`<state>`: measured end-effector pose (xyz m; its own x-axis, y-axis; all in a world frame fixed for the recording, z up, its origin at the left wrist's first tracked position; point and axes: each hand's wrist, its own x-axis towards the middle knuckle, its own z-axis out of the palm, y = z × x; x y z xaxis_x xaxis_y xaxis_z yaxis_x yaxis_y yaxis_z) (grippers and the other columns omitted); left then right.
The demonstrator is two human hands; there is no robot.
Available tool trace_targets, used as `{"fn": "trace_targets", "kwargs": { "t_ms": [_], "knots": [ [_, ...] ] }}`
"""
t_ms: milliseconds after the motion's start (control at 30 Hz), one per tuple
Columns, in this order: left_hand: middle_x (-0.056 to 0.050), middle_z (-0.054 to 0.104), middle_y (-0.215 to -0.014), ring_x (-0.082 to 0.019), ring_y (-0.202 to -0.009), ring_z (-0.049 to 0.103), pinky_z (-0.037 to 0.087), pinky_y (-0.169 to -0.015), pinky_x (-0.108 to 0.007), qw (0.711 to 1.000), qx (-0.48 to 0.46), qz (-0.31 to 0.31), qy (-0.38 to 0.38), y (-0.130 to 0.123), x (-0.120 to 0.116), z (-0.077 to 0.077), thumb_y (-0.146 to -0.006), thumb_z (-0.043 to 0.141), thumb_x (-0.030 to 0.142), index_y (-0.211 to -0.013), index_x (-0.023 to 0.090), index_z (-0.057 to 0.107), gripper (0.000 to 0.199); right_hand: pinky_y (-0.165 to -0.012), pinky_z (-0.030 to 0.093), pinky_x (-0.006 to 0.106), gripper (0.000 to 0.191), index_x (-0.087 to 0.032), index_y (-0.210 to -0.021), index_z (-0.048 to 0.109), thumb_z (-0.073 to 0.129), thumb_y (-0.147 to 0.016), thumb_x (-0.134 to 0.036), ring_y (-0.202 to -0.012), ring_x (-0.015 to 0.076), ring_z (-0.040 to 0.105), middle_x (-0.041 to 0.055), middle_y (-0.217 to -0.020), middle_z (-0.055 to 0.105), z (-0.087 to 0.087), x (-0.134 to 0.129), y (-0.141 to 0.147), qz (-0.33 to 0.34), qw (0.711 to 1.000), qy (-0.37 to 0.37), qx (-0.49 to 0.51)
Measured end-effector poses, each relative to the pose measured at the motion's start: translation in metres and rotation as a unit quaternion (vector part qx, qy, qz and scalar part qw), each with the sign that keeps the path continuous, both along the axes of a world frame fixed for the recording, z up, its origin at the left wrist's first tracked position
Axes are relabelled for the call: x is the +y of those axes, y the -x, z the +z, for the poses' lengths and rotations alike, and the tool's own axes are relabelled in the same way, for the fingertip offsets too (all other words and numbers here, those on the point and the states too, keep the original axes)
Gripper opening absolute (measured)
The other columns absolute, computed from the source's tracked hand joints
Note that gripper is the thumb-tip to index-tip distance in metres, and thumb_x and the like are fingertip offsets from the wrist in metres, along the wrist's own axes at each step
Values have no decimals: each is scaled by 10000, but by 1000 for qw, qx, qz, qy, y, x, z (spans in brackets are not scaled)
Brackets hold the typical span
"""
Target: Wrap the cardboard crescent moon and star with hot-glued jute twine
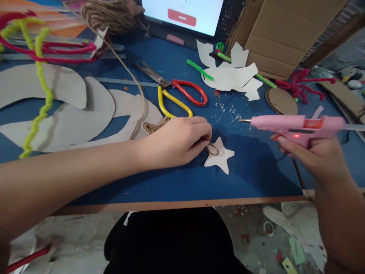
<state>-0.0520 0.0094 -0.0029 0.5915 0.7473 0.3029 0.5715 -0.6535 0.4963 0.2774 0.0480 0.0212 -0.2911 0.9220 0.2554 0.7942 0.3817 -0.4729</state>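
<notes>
My left hand pinches a brown twine whose small loop lies on a white paper star. More of the twine bunches up behind that hand and runs back to a large bundle at the upper left. On the right, my right hand grips a pink glue gun, its metal nozzle pointing left above the table and its small light glowing orange. The nozzle is apart from the star. Scissors with one red and one yellow handle lie partly spread just beyond my left hand.
Curved grey card pieces and pipe cleaners spread over the left. White paper cutouts, a round cardboard piece and a cardboard box are at the back right, near a screen. The table's front edge runs close to me.
</notes>
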Motion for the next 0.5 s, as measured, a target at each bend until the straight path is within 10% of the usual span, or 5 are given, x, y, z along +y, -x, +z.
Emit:
{"fn": "trace_targets", "kwargs": {
  "t_ms": [333, 500],
  "knots": [
    [-69, 644, -1107, -180, -992, 597, 484, -896, -322, 997, -14, -10, -78, 3, -12, 2, -932, 465, 173, -884, 180, 580, 125, -728, 516, 444, 492, -198, -851, 645, 643, -664, -654, -804, 301, 666, 119, -838, 694, -18, -3, -6, -50, 996, -22, -71],
    [-63, 651, -971, -149, -794, 625, 495, -672, -259, 994, 66, -8, -87, 4, -28, 12, -967, 417, 182, -935, 159, 591, 178, -667, 471, 385, 288, -245, -831, 528, 687, -736, -466, -705, 209, 602, 44, -785, 590, -16, -29, -16, -67, 980, -179, 56]
  ]
}}
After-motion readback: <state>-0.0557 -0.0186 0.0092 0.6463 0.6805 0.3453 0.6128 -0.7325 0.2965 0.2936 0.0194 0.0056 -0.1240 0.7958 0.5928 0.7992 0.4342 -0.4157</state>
